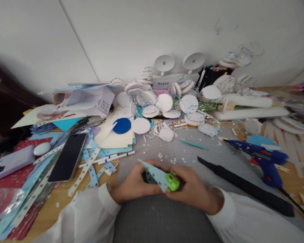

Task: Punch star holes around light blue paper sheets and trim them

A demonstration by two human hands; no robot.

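Note:
Near the front of the grey mat, my left hand (131, 185) is closed on a folded piece of light blue paper (155, 174) with rows of small dark holes. My right hand (192, 190) wraps round a small bright green craft punch (173, 182), whose lower part is hidden by the fingers. The right edge of the paper meets the punch; whether it sits inside the slot cannot be seen. Tiny punched paper bits (164, 158) lie scattered on the mat just beyond both hands.
On the right lie a black craft knife (233, 180) and a blue glue gun (260, 157) with a red light. To the left are a phone (68, 158), punched paper strips (91, 165) and a blue disc (122, 126). White round pieces (164, 102) crowd the back along the wall.

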